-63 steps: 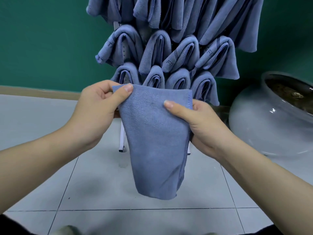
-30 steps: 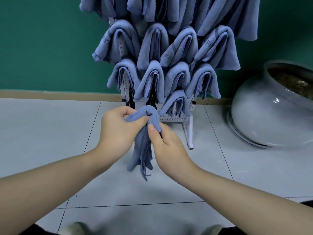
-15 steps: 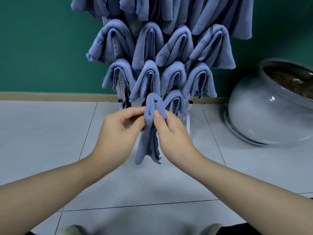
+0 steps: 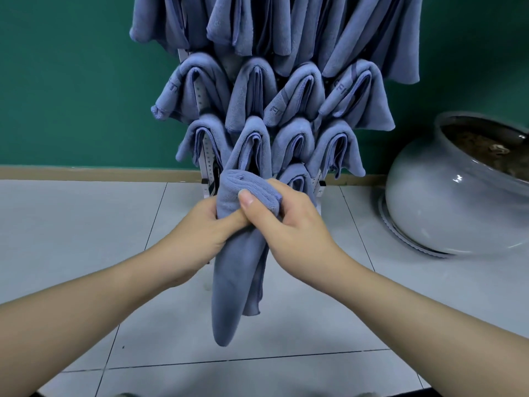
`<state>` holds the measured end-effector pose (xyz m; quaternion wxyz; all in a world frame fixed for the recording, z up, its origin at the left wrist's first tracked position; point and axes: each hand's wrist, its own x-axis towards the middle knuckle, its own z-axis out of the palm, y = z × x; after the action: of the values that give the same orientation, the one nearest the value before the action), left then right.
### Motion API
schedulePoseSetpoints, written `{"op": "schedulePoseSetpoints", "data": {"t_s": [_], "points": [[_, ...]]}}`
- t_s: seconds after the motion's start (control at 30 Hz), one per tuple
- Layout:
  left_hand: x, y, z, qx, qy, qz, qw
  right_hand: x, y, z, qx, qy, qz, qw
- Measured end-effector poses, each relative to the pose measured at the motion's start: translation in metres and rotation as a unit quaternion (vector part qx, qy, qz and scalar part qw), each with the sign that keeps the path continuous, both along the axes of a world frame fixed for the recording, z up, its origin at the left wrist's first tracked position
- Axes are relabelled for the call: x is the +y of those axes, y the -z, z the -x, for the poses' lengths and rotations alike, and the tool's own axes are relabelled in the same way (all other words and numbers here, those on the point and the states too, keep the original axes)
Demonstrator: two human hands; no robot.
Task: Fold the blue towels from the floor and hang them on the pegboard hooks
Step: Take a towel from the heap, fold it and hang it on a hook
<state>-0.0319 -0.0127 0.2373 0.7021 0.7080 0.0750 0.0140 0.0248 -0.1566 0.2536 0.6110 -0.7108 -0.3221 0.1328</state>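
A folded blue towel point(image 4: 237, 282) hangs between my two hands, its folded top bunched at the foot of the white pegboard point(image 4: 206, 156). My left hand point(image 4: 200, 233) grips it from the left and my right hand point(image 4: 289, 224) grips it from the right, thumb pressed on the fold. The towel's tail hangs down toward the floor. Several folded blue towels point(image 4: 252, 93) hang in rows on the pegboard hooks, one small towel point(image 4: 294, 176) right behind my right hand. Whether the held towel sits on a hook is hidden.
A large grey ceramic pot point(image 4: 446, 202) with soil stands on the floor to the right of the pegboard. A green wall point(image 4: 71, 81) with a tan baseboard runs behind. Pale floor tiles point(image 4: 71, 224) spread left and in front.
The towel went from spread flat between my hands to folded narrow and bunched. Both hands have closed in together and now grip its top lower, at the pegboard's bottom row.
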Motion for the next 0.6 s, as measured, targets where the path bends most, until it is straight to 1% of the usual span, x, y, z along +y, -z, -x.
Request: {"op": "schedulePoseSetpoints", "data": {"t_s": [0.07,0.1,0.2,0.33,0.43,0.5,0.6], "points": [[0.003,-0.001,0.000,0.008,0.017,0.039,0.999,0.000,-0.003,-0.002,-0.017,-0.006,0.005,1.000],[0.005,-0.002,-0.001,0.005,0.027,0.044,0.999,-0.001,-0.004,-0.003,-0.021,-0.006,0.007,1.000],[0.007,-0.003,0.001,0.000,0.048,0.005,0.999,-0.003,-0.014,-0.010,-0.023,-0.003,-0.004,1.000],[0.001,0.002,0.003,-0.004,0.000,-0.009,1.000,-0.009,-0.028,-0.023,-0.015,-0.010,-0.035,0.999],[-0.001,0.001,0.002,-0.016,-0.025,0.000,1.000,-0.011,-0.036,-0.028,0.010,-0.021,-0.056,0.998],[-0.001,-0.002,0.002,-0.017,-0.029,0.000,0.999,-0.013,-0.037,-0.030,0.030,-0.039,-0.033,0.998],[-0.001,-0.005,0.005,-0.016,-0.037,-0.015,0.999,-0.016,-0.031,-0.032,0.039,-0.058,0.056,0.996]]}}
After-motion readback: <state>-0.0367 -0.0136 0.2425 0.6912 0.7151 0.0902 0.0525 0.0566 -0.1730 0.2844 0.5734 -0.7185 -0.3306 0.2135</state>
